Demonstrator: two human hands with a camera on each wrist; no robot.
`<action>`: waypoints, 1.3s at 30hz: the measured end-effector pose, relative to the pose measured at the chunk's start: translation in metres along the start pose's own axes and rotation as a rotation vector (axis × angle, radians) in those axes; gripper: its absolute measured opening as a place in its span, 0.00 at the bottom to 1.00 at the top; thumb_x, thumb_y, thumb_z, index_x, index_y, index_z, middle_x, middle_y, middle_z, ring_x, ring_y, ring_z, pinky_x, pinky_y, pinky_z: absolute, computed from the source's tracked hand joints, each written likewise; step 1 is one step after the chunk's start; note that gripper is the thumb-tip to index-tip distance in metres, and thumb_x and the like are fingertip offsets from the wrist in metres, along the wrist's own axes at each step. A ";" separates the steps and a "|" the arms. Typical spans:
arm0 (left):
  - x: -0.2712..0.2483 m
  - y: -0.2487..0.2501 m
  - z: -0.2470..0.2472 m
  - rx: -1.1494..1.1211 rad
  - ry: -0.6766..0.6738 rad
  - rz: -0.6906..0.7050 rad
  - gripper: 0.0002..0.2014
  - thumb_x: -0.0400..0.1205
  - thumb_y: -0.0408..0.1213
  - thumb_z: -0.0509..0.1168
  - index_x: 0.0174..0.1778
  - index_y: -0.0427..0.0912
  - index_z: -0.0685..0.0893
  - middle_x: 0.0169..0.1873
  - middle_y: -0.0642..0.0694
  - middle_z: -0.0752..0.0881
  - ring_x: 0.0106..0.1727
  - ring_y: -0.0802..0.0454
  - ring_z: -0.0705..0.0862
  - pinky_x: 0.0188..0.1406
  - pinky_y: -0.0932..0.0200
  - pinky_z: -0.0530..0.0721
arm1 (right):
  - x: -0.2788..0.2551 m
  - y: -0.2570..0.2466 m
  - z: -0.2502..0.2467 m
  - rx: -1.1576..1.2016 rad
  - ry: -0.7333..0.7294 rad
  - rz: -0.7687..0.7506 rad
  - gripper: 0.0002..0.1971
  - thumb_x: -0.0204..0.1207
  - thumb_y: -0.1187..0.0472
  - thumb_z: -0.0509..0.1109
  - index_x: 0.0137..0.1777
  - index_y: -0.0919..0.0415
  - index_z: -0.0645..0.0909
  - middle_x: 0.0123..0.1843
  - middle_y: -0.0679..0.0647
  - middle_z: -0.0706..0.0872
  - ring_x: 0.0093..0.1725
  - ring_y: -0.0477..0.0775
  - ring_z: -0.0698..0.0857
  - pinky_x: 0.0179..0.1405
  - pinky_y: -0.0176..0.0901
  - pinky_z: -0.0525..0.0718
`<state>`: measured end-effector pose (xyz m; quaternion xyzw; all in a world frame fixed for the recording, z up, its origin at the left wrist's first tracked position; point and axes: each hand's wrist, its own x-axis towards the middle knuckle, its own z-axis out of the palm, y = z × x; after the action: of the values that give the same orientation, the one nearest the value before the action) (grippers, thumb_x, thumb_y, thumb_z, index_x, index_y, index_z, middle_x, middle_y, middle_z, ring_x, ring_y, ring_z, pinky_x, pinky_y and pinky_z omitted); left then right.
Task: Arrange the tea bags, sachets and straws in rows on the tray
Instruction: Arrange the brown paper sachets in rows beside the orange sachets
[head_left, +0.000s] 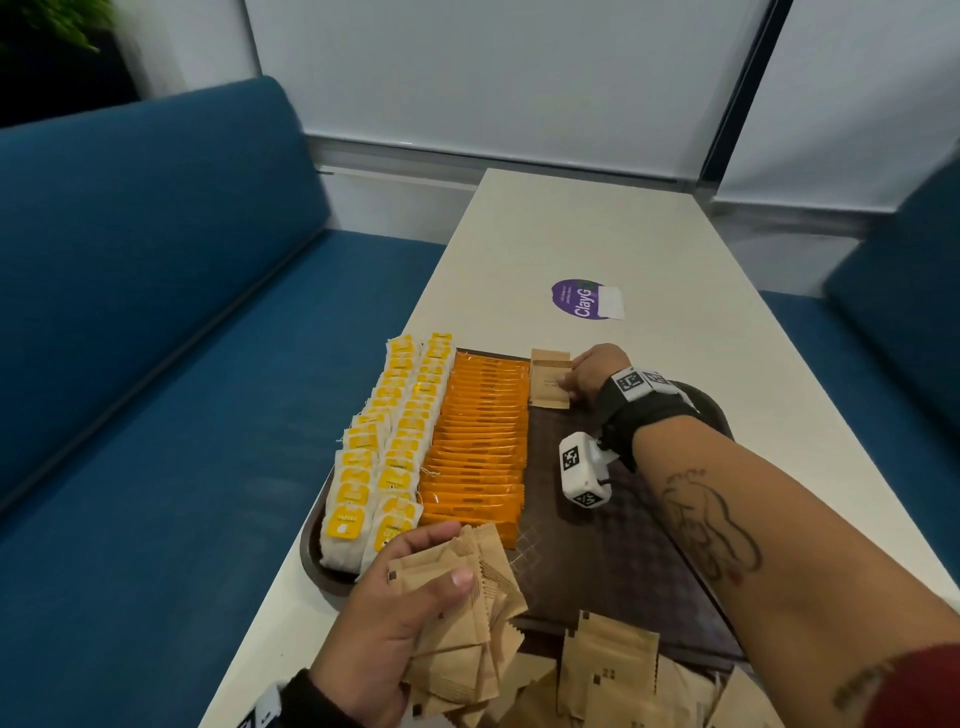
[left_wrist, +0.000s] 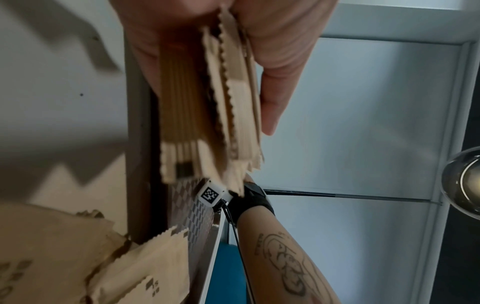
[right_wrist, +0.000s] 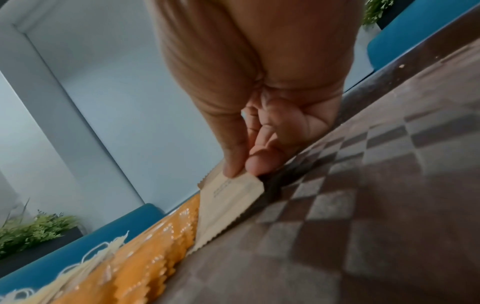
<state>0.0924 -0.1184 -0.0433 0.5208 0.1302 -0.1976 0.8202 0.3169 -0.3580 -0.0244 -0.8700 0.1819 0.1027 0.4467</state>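
Observation:
A dark brown tray (head_left: 623, 551) lies on the table. Two rows of yellow-tagged tea bags (head_left: 384, 447) fill its left side, with a row of orange sachets (head_left: 478, 447) beside them. At the tray's far end my right hand (head_left: 582, 382) pinches a brown paper sachet (head_left: 548, 379) between thumb and fingertips (right_wrist: 255, 166), next to the orange sachets (right_wrist: 145, 265). My left hand (head_left: 410, 597) grips a fanned stack of brown sachets (head_left: 467, 613) over the tray's near left corner, thumb on top. In the left wrist view the stack (left_wrist: 210, 102) sits between thumb and fingers.
Loose brown sachets (head_left: 608, 670) lie piled at the tray's near edge. A purple round sticker (head_left: 584, 299) is on the white table (head_left: 597, 234) beyond the tray. Blue bench seats (head_left: 182, 312) flank the table on both sides.

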 end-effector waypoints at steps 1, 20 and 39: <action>0.001 0.000 -0.001 0.008 0.005 0.001 0.26 0.58 0.29 0.73 0.55 0.40 0.84 0.48 0.37 0.90 0.52 0.36 0.86 0.46 0.47 0.83 | -0.001 0.001 0.000 0.012 0.000 0.021 0.17 0.76 0.68 0.70 0.66 0.67 0.79 0.47 0.56 0.82 0.32 0.44 0.79 0.16 0.28 0.75; -0.006 0.000 0.007 -0.065 -0.019 0.011 0.27 0.60 0.29 0.73 0.57 0.43 0.83 0.51 0.37 0.89 0.50 0.36 0.87 0.41 0.48 0.84 | -0.073 -0.022 -0.020 0.136 -0.002 -0.111 0.06 0.75 0.64 0.73 0.41 0.58 0.77 0.43 0.58 0.86 0.33 0.49 0.82 0.25 0.37 0.73; -0.024 -0.010 0.018 -0.109 -0.095 0.076 0.25 0.61 0.27 0.70 0.56 0.42 0.80 0.44 0.39 0.90 0.40 0.45 0.89 0.33 0.54 0.87 | -0.235 0.031 0.012 0.185 -0.345 -0.086 0.06 0.78 0.62 0.70 0.47 0.65 0.80 0.40 0.64 0.85 0.24 0.46 0.78 0.22 0.35 0.67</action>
<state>0.0666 -0.1343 -0.0338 0.4702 0.0818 -0.1834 0.8594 0.0896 -0.3117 0.0256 -0.8017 0.0739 0.2139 0.5532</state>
